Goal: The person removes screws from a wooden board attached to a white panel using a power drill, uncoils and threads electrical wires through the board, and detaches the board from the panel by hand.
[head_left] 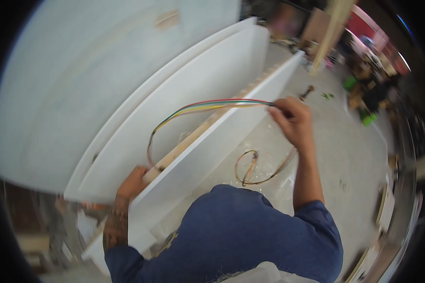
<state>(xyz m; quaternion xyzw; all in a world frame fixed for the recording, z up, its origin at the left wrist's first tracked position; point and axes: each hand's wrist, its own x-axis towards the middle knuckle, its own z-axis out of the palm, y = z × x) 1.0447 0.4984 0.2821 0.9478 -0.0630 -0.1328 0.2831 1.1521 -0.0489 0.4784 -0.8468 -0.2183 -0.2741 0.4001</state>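
While the right hand (293, 121) pinches closed on a bundle of coloured wires (208, 104), its fingertips meet at the bundle's right end, just above the top edge of the front white panel (208, 155). Red, green, yellow strands visible, running flat side by side. From the pinch the bundle runs left, arcs over the gap between panels, then curves down toward the left hand (132, 185). Left fingers curl around the near end of the wooden strip (184, 147) on the panel's top edge, gripping the panel end there; fingertips hidden behind the panel, so exact finger contact with the wires cannot be told. Wire's lower end reaches the strip right beside that hand.

Below the right wrist, a second loop of brownish wire (255, 170) lies on the concrete floor (344, 155), apart from the held bundle. Whether it joins the bundle behind the palm cannot be told.

Beyond the left fingers, two more white panels (184, 89) stand on edge, leaning against a pale wall (80, 70). Front panel stands on edge too, running away from the person.

Past the right knuckles, a small dark tool (307, 90) lies on the floor, blurred. Further out, a pale wooden post (330, 33) rises, green items (359, 101) and clutter sit near the far right, too blurred to name. Blue sleeves (250, 236) fill the lower frame.
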